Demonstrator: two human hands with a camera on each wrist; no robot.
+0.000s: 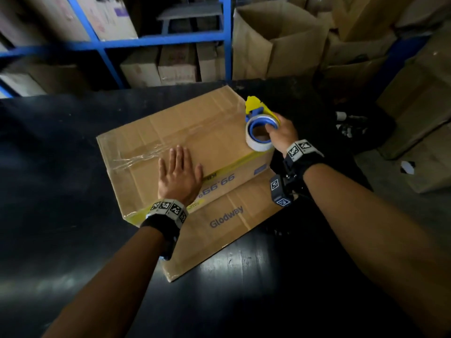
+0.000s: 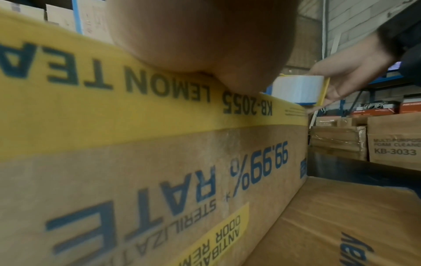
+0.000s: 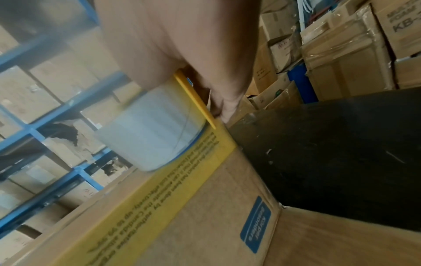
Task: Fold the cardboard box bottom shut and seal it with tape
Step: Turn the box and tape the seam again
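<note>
Right hand (image 1: 280,134) curled round blue-and-yellow plastic tape dispenser (image 1: 260,128) right of centre, left hand (image 1: 179,175) flat, fingers straight, on matte cardboard box (image 1: 156,137) mid-frame, glossy clear tape strip (image 1: 156,151) along seam, black table (image 1: 61,154), left wrist view, printed yellow band on box (image 2: 159,162), right wrist view, smooth white roll (image 3: 154,133) at centre above box edge (image 3: 205,207).
</note>
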